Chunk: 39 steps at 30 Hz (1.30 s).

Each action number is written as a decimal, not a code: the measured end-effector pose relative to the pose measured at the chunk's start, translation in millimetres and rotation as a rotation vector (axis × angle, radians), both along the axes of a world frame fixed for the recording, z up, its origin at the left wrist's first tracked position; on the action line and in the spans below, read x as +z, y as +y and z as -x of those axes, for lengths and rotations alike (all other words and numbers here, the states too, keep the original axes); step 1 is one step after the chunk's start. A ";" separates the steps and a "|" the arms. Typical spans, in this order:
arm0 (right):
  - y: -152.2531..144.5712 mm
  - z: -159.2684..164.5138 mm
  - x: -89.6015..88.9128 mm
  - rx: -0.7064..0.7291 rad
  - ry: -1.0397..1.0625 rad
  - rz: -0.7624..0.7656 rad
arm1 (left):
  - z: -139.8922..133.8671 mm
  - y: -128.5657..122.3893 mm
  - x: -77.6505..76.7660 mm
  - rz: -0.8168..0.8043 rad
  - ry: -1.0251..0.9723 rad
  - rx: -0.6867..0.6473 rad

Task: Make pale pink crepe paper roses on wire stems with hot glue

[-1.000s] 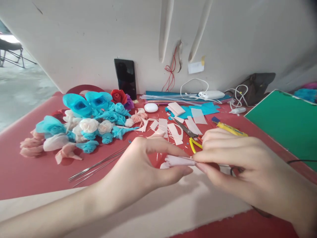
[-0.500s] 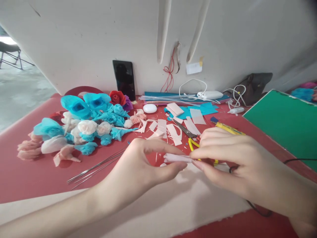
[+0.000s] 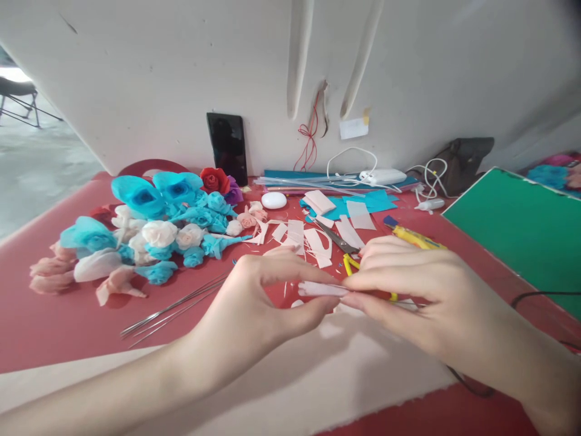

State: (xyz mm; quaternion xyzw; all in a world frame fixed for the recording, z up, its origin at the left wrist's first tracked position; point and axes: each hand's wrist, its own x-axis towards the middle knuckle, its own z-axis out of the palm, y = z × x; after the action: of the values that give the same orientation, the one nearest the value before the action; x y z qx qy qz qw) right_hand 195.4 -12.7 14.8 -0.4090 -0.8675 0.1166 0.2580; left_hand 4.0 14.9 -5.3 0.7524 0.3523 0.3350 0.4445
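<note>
A red table (image 3: 49, 330) is partly covered by a pale sheet (image 3: 290, 387). Beyond the sheet, a green board (image 3: 521, 236) is placed to the right and flowers (image 3: 158, 233) are heaped to the left. The right hand (image 3: 408, 290) and left hand (image 3: 258, 303) are held over its far edge. Farther beyond it, a phone (image 3: 226, 148) is propped; nearer it, scissors (image 3: 334, 235) are laid. Above that edge, a small roll (image 3: 319, 289) is pinched at its right end by the right fingers, nearly closed, and lightly gripped by the left thumb and forefinger, slightly parted around it.
</note>
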 end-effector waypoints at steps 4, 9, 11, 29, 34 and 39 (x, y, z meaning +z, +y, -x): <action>-0.1 0.7 2.5 -0.019 0.035 0.067 | -0.3 0.7 0.9 0.001 -0.003 0.015; 2.1 1.2 2.2 -0.013 0.059 0.110 | 2.1 1.4 0.2 0.059 0.041 -0.004; 3.2 0.2 0.5 0.000 0.055 0.117 | 2.5 1.9 -0.6 0.066 0.042 -0.011; 15.6 -9.0 1.1 -0.182 -0.059 0.295 | -2.3 14.0 -5.5 0.196 -0.011 0.082; 27.1 -20.9 4.3 -0.351 0.103 -0.085 | 0.9 26.5 -6.5 0.243 -0.094 0.259; 32.1 -22.4 -5.9 -0.408 0.134 -0.270 | 4.1 35.4 -9.5 0.314 -0.090 0.423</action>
State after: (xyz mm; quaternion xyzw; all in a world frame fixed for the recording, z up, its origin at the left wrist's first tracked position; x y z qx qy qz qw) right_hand 217.8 19.4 8.9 -0.5288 -0.7556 -0.0280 0.3855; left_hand -0.1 50.3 -14.7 0.5682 0.5292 0.3950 0.4910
